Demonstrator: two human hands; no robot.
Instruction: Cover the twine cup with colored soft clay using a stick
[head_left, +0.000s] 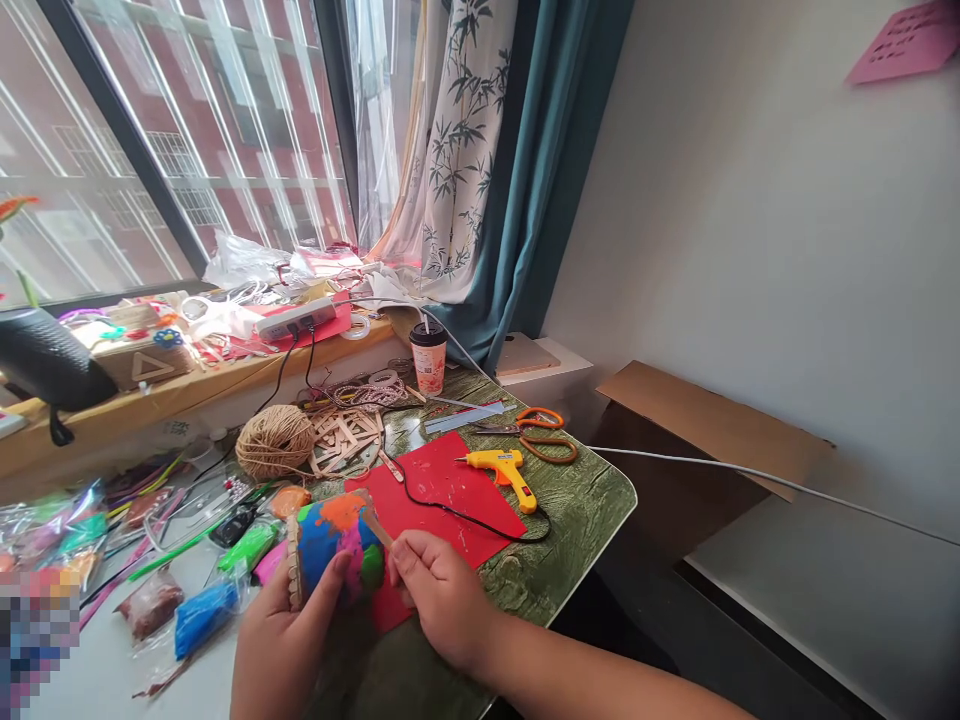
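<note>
My left hand grips the clay-covered cylinder near its ridged 9 o'clock end, long axis roughly 9 to 3, other end facing my right hand, which is nearer that end. Right fingers closed, pinching a flat stick that slants toward 11 o'clock at the cylinder's near end; can't tell if it presses the clay. Farther out from the right hand: red sheet at 12, yellow glue gun at 1, apart from both hands.
</note>
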